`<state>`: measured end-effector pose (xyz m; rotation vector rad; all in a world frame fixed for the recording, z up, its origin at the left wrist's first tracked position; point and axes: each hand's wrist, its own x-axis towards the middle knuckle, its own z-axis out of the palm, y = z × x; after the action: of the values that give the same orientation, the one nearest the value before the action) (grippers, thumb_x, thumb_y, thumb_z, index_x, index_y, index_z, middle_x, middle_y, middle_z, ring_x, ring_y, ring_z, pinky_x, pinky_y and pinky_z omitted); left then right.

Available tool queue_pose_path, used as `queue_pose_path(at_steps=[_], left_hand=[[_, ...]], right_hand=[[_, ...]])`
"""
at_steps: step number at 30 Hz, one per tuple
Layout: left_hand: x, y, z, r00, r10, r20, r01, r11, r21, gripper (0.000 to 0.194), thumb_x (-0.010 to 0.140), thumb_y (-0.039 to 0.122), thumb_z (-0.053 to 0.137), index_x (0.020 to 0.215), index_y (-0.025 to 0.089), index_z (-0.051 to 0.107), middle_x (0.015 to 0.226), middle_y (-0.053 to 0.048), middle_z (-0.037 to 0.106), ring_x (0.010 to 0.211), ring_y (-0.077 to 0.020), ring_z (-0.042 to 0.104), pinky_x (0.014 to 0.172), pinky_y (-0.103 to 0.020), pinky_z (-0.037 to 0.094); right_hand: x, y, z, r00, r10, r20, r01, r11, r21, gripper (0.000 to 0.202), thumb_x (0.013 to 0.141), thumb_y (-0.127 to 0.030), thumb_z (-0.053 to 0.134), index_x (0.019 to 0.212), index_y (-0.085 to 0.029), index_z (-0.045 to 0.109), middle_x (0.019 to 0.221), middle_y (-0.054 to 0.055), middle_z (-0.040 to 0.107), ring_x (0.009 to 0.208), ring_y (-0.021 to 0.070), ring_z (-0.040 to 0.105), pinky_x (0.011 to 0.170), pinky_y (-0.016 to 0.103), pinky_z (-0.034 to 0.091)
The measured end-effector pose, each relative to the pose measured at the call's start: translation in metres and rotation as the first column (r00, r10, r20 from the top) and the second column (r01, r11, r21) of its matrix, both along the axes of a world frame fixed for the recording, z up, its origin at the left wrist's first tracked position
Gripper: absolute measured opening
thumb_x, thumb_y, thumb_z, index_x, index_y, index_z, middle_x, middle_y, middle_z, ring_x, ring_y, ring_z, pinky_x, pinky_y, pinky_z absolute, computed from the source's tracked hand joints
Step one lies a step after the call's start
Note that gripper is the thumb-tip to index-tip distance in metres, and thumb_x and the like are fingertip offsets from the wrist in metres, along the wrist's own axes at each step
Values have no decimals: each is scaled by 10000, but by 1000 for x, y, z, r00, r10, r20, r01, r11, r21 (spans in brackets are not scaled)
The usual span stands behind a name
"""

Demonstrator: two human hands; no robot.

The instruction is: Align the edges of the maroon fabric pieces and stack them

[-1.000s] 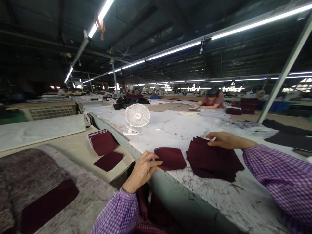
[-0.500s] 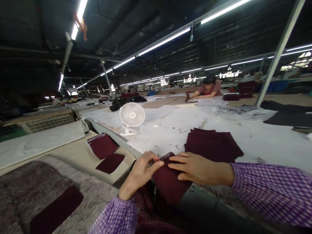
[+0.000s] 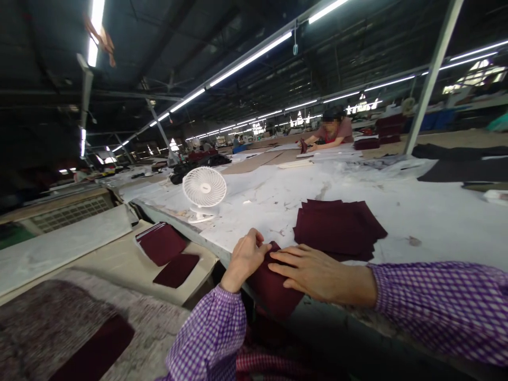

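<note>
A dark maroon fabric piece (image 3: 275,296) lies at the near edge of the white-covered table, its lower part hanging over the side. My left hand (image 3: 248,257) pinches the top corner of this piece, thumb and fingers closed together. Flat across its upper right part rests my right hand (image 3: 313,272), fingers stretched out and holding nothing. Just beyond my right hand is a stack of maroon fabric pieces (image 3: 337,227). What the left fingertips grip is partly hidden by the hand.
A white fan (image 3: 204,188) stands near the table's left edge. More maroon pieces (image 3: 162,243) lie on a cream surface (image 3: 115,259) at left, and another dark piece (image 3: 95,349) on a mottled surface. Across the table a person (image 3: 331,132) leans over, handling dark red material.
My left hand has moved up and right along the fabric's top corner, its fingers curling closer. The right hand stays flat on the piece. The whole view has shifted slightly.
</note>
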<state>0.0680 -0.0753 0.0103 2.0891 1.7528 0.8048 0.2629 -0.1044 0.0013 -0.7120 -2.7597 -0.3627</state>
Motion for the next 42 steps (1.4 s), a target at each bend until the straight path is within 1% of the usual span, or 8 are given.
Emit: queue_pose_path(at_steps=[2,8,13,21,27,35,39,42], left_hand=[[1,1,-4,1000,22,-4,-22,999,29,182,746,277,625,901,182,620,692,3,623,654,-147,568,616,-261,423],[11,4,-10,998,54,14,-55,995,82,91,761,226,606,716,191,677,728,-14,656,674,-151,579,653,-276,439],[23,12,-13,998,47,-50,-38,984,174,93,769,173,601,745,187,689,750,-24,666,698,-163,583,697,-297,447],[27,13,-21,988,-117,-103,143,945,294,223,817,102,519,867,190,718,810,-34,618,752,-153,592,729,-267,467],[32,9,-16,940,-89,-330,181,949,259,273,881,175,448,887,216,718,812,-46,584,752,-168,570,676,-274,436],[38,5,-6,818,-112,-564,287,929,232,260,868,120,433,833,202,677,885,-63,555,823,-190,534,642,-276,421],[39,4,-3,788,-128,-603,299,935,193,252,862,100,434,841,181,671,898,-76,555,844,-198,536,655,-287,432],[40,4,-1,764,-126,-632,303,936,179,247,860,93,440,876,181,670,960,-75,564,896,-195,538,697,-285,444]], right_hand=[[0,-1,0,1000,-4,-1,4,1000,-19,400,940,-376,391,1286,-213,507,1283,96,548,1131,244,499,902,421,420],[-1,-3,2,1000,-6,-13,5,999,-48,401,935,-384,402,1282,-213,509,1255,85,563,1112,245,491,906,421,388],[8,7,5,970,-191,-154,188,982,-31,374,949,-367,363,1118,-168,630,1061,118,623,960,226,506,837,400,366],[17,17,2,960,-235,-155,233,972,-31,347,923,-371,413,1113,-180,632,969,109,551,862,214,442,765,365,334],[17,17,0,961,-235,-144,236,972,-15,349,922,-374,412,1099,-170,632,962,113,543,869,222,438,766,373,333],[15,15,3,960,-250,-123,246,968,-45,342,924,-373,405,1060,-161,637,971,116,558,876,227,452,772,378,340],[15,18,5,925,-313,-217,296,949,-108,328,928,-286,369,1123,-129,581,1041,123,585,912,233,470,824,402,341],[15,24,7,919,-293,-264,238,945,-223,356,915,-214,349,1226,-119,494,1071,124,590,916,226,476,812,383,363]])
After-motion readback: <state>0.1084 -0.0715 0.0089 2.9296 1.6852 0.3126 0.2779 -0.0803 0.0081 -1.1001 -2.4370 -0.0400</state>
